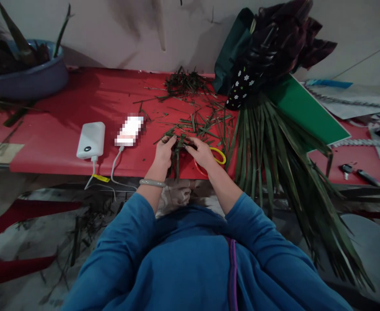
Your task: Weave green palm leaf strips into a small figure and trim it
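Between both hands, above the front edge of the red table [60, 144], is a small bundle of green leaf strips [178, 150]. My left hand [165, 152] pinches it from the left, fingers closed. From the right, my right hand [200, 151] grips the same piece with thumb and fingertips. Strip ends hang down below the fingers; how they are folded is too small to tell. Scissors with a yellow and a red handle loop [221, 156] lie partly hidden under my right wrist. Cut leaf pieces [196, 123] are scattered just behind the hands.
A large fan of long green leaves [267, 142] hangs over the front edge at right, near dark bags [274, 43]. Left stand a white power bank [90, 139] and a cabled phone [130, 131]. A blue basin [47, 71] is far left; keys [346, 170] lie far right.
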Motion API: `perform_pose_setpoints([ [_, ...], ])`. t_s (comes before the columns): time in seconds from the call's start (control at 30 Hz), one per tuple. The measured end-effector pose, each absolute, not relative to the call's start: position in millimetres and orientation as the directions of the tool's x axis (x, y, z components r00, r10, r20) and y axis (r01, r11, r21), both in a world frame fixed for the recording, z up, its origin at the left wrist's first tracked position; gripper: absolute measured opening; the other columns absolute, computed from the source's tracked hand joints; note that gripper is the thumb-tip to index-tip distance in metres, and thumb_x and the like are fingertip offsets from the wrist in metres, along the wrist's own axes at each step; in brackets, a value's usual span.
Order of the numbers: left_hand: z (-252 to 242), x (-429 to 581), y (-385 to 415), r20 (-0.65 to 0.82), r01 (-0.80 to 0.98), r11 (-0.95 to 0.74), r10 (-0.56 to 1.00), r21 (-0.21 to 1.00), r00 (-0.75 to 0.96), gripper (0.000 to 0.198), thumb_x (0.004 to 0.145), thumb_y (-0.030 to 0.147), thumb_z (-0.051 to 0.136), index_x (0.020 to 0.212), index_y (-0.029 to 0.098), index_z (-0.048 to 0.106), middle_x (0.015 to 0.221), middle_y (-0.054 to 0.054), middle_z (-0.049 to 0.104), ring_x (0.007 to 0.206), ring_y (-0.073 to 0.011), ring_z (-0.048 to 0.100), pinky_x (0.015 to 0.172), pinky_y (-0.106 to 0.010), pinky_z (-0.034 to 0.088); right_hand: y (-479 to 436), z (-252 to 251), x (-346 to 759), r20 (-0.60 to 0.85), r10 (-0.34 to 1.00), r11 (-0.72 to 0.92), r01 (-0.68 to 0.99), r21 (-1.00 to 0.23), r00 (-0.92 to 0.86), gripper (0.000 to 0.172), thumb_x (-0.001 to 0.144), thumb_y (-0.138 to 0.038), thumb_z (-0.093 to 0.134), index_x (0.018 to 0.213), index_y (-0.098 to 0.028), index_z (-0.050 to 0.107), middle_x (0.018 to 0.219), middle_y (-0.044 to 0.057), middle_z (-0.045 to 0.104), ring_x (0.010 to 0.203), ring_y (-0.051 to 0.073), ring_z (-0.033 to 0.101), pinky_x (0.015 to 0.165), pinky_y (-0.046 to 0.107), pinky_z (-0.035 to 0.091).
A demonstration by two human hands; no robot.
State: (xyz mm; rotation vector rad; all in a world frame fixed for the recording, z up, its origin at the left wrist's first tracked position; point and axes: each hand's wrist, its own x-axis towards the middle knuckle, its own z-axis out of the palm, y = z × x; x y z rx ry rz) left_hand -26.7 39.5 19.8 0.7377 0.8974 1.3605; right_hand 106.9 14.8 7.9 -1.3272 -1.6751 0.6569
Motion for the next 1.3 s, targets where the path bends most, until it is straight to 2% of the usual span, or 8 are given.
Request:
perform_pose_setpoints([
  [0.13, 17.8, -27.9, 38.8, -0.104, -0.449, 0.098, 0.995, 0.888, 0.012, 0.024, 0.055, 0.032, 0.070, 0.063, 0.016, 0.055, 0.058, 0.004, 0.056, 0.053, -0.0053, 0.050, 0.058, -0.021, 0.041, 14.3, 9.0, 107.4, 0.326, 0.941, 0.315, 0.576, -0.754, -0.088, 0.016, 0.075, -0.029, 0.050, 0.081, -0.020, 0.061, 0.080, 0.002, 0.064, 0.075, 0.016, 0.057, 0.072, 0.029, 0.042],
  [0.37, 14.4, -25.2, 35.2, -0.034, -0.321, 0.080, 0.989, 0.944, 0.146, 0.025, 0.051, 0.030, 0.073, 0.069, 0.016, 0.063, 0.067, 0.002, 0.062, 0.063, -0.0070, 0.055, 0.070, -0.023, 0.043, 14.9, 11.1, 108.2, 0.324, 0.945, 0.296, 0.572, -0.765, -0.055, 0.017, 0.076, -0.029, 0.047, 0.073, -0.019, 0.060, 0.069, 0.001, 0.061, 0.066, 0.015, 0.054, 0.064, 0.026, 0.041],
  [0.63, 13.8, -26.0, 35.4, -0.043, -0.334, 0.113, 0.977, 0.936, 0.209, 0.022, 0.051, 0.026, 0.072, 0.064, 0.015, 0.059, 0.061, 0.004, 0.058, 0.058, -0.0062, 0.053, 0.064, -0.021, 0.043, 14.1, 13.3, 107.3, 0.319, 0.948, 0.276, 0.528, -0.803, -0.011, 0.016, 0.075, -0.027, 0.046, 0.077, -0.019, 0.060, 0.074, 0.001, 0.063, 0.070, 0.016, 0.056, 0.066, 0.027, 0.042],
  [1.1, 14.6, -24.3, 33.2, -0.041, -0.388, 0.101, 0.987, 0.916, 0.158, 0.018, 0.051, 0.022, 0.070, 0.062, 0.014, 0.059, 0.056, 0.003, 0.059, 0.053, -0.0064, 0.053, 0.062, -0.022, 0.044, 14.5, 15.6, 104.0, 0.317, 0.948, 0.249, 0.582, -0.774, 0.015, 0.014, 0.075, -0.025, 0.046, 0.074, -0.018, 0.059, 0.073, 0.002, 0.063, 0.068, 0.016, 0.056, 0.066, 0.027, 0.041],
  [1.3, 16.1, -24.8, 33.0, -0.053, -0.413, 0.117, 0.985, 0.903, 0.163, 0.022, 0.051, 0.024, 0.072, 0.069, 0.014, 0.062, 0.064, 0.002, 0.062, 0.060, -0.0069, 0.055, 0.068, -0.023, 0.044, 15.1, 14.8, 106.6, 0.328, 0.944, 0.251, 0.569, -0.783, 0.034, 0.014, 0.075, -0.026, 0.047, 0.074, -0.018, 0.058, 0.071, 0.002, 0.062, 0.067, 0.016, 0.056, 0.064, 0.026, 0.041],
])
